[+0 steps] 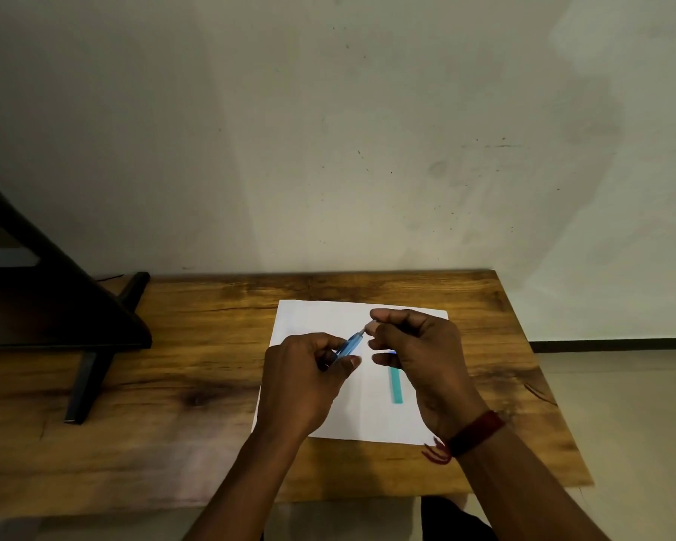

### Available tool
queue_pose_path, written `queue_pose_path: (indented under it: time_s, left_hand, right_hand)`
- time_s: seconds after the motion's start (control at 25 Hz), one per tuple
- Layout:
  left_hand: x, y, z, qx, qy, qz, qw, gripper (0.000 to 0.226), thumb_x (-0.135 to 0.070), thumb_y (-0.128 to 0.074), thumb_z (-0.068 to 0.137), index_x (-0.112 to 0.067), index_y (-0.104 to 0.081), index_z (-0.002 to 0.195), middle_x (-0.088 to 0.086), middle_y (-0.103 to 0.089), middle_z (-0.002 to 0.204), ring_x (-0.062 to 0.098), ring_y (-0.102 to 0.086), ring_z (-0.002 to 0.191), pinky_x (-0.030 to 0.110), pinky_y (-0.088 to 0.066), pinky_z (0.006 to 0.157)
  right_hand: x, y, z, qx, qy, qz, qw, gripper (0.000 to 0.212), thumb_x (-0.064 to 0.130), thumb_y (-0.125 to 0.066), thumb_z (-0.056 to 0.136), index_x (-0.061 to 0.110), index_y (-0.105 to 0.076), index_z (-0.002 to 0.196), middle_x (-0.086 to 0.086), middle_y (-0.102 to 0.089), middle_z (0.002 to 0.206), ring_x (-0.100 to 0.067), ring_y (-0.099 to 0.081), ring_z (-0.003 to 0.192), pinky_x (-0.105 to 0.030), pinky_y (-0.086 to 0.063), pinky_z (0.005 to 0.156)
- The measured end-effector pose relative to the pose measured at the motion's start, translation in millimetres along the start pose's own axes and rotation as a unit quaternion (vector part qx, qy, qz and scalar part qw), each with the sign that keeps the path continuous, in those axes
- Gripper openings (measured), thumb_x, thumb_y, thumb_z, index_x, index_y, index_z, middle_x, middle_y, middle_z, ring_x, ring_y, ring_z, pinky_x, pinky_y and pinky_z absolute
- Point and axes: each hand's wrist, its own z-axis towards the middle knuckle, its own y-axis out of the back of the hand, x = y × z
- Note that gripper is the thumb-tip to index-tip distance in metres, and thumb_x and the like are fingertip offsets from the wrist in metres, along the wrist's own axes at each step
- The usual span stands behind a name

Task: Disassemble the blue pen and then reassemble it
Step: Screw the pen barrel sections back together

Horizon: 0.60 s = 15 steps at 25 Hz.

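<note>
My left hand (309, 378) grips the translucent blue pen barrel (351, 342), which points up and right above the white paper sheet (321, 318). My right hand (418, 353) has its fingers curled and pinches at the barrel's grey tip end (363, 330); a bit of blue (391, 351) shows under its fingers. A teal pen part (397, 385) lies flat on the paper, partly under my right hand.
The paper lies on a wooden table (172, 384) whose right edge runs down near my right wrist. A dark stand with angled legs (90, 345) occupies the table's left side. A pale wall rises behind the table.
</note>
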Motion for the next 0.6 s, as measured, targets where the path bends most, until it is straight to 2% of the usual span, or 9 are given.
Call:
queue_pose_path:
  time_s: [0.44,0.6]
  left_hand:
    - [2,10,0,0.004,-0.007,0.003,1.0,0.025,-0.03,-0.076,0.076,-0.018,-0.076,0.098,-0.002,-0.074,0.087,0.004,-0.06,0.064,0.01,-0.041,0.062]
    - [0,11,-1,-0.009,-0.015,0.037,0.999,0.025,-0.031,-0.073,0.08,-0.018,-0.074,0.101,0.0,-0.072,0.092,0.008,-0.054,0.066,0.007,-0.033,0.061]
  right_hand:
    - [-1,-6,0,0.032,0.024,-0.095,0.995,0.012,0.014,-0.072,0.082,0.023,-0.076,0.089,0.007,-0.075,0.077,-0.01,-0.071,0.072,-0.017,-0.054,0.056]
    - [1,-10,-1,0.048,0.027,-0.111,0.992,0.013,0.014,-0.07,0.083,0.023,-0.076,0.09,0.006,-0.075,0.08,-0.008,-0.071,0.073,-0.017,-0.054,0.057]
